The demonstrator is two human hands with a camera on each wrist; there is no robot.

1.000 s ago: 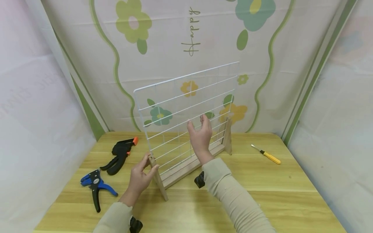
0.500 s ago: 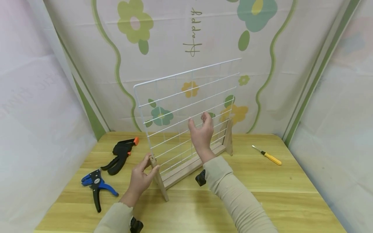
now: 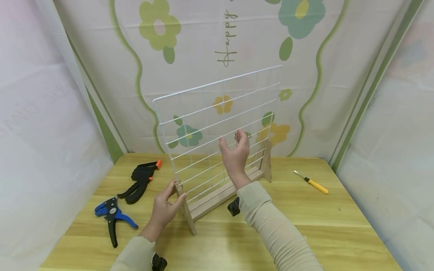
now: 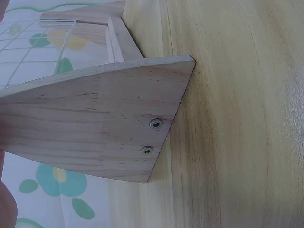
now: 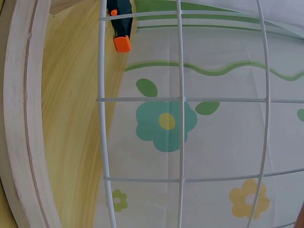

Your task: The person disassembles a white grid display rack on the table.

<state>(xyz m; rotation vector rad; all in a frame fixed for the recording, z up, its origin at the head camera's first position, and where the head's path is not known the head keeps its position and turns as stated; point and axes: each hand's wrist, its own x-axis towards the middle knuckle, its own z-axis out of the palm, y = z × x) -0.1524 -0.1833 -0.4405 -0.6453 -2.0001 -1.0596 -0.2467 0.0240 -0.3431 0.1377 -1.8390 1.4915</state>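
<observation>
A white wire grid panel (image 3: pixel 223 80) stands slanted in a wooden stand with a long base rail (image 3: pixel 217 198). My left hand (image 3: pixel 163 207) pinches the upper end of the stand's left side board (image 3: pixel 188 217). Up close in the left wrist view, that board (image 4: pixel 90 123) carries two hex-socket bolts near its lower end. Around the middle of the grid, my right hand (image 3: pixel 235 158) holds the wires with thumb and curled fingers; the fingertips are partly hidden. In the right wrist view the grid's bottom wire (image 5: pixel 102 137) sits apart from the wooden rail (image 5: pixel 16 123).
On the table's left lie a black clamp (image 3: pixel 140 180) with orange tips and a blue-and-black wire stripper (image 3: pixel 113 214). A yellow-handled screwdriver (image 3: pixel 315 184) lies to the right. The stand's right side board (image 3: pixel 266 162) is near a flower-printed cloth wall (image 3: pixel 196 45) behind.
The grid has risen slightly and its top edge has shifted a little, with my right hand still on it. My left hand keeps its place on the side board. The head view has shifted slightly.
</observation>
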